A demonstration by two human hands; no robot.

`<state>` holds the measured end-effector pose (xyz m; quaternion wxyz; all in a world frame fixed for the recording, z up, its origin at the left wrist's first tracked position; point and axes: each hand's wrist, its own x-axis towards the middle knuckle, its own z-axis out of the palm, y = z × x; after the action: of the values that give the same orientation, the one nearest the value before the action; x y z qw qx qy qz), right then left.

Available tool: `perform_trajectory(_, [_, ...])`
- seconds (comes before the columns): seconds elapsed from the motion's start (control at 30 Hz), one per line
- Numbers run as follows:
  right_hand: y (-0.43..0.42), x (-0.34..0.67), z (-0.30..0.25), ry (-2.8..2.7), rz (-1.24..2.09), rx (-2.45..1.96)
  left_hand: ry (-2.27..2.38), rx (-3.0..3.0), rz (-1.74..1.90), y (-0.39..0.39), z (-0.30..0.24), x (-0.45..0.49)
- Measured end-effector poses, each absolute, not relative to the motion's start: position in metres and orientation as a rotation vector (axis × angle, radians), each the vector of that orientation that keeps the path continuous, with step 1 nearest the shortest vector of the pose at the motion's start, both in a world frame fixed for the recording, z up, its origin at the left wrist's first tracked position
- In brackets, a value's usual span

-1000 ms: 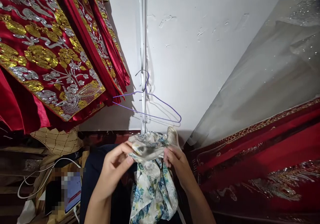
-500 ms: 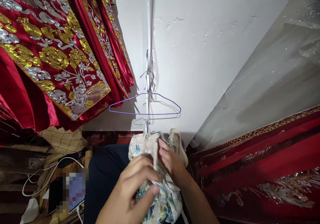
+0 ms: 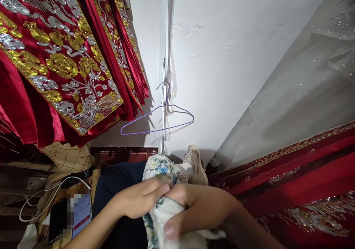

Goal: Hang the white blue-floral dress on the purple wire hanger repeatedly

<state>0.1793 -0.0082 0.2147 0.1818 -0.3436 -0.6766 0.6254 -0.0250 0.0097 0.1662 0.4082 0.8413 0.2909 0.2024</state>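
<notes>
A white garment with blue, green and yellow floral print [image 3: 160, 165] lies bunched over my lap, one end hanging forward. My left hand [image 3: 142, 199] grips it from the left, palm down, with most of its fingertips hidden and its thumb against my right hand. Cloth is pinched in my right hand [image 3: 201, 208], whose thumb lies on a pale fold near the bottom. The lower part of the garment is slightly blurred. Beyond the hands, a purple wire hanger [image 3: 158, 131] hangs with nothing on it, apart from both hands.
Red embroidered garments [image 3: 66, 64] hang at left. A metal pole [image 3: 167, 30] runs down the white wall. At right are a sheer white fabric [image 3: 280, 101] and red fabric [image 3: 313, 167]. A phone [image 3: 82, 214] and white cable [image 3: 41, 218] lie on a wooden stool. A shoe [image 3: 197, 164] shows ahead.
Both hands have drawn together and my right hand has come lower and nearer, turning part of the garment with it. The hanger has swung and tilted.
</notes>
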Motion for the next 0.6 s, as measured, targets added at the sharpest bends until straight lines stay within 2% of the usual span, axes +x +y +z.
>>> perform_trajectory(0.07, [0.0, 0.196, 0.224, -2.167, 1.718, -0.918, 0.8, 2.201, 0.39, 0.012, 0.15, -0.029])
perform_trajectory(0.13, [0.015, 0.213, 0.231, -2.224, 1.366, -1.025, 0.956, 2.29, 0.309, 0.018, 0.143, -0.043])
perform_trajectory(0.2, [0.038, 0.223, 0.232, -2.033, 1.018, -1.125, 1.191, 2.343, 0.265, 0.028, 0.142, -0.063])
perform_trajectory(0.33, [0.102, 0.213, 0.203, -1.54, 0.706, -1.138, 1.548, 2.321, 0.24, 0.051, 0.14, -0.103])
perform_trajectory(0.4, [0.133, 0.196, 0.174, -1.416, 0.632, -1.139, 1.654, 2.282, 0.228, 0.059, 0.135, -0.119])
perform_trajectory(0.47, [0.152, 0.181, 0.144, -1.531, 0.669, -1.164, 1.753, 2.248, 0.247, 0.065, 0.131, -0.135])
perform_trajectory(0.6, [0.152, 0.18, 0.105, -1.589, 0.722, -1.199, 1.965, 2.276, 0.38, 0.07, 0.136, -0.165])
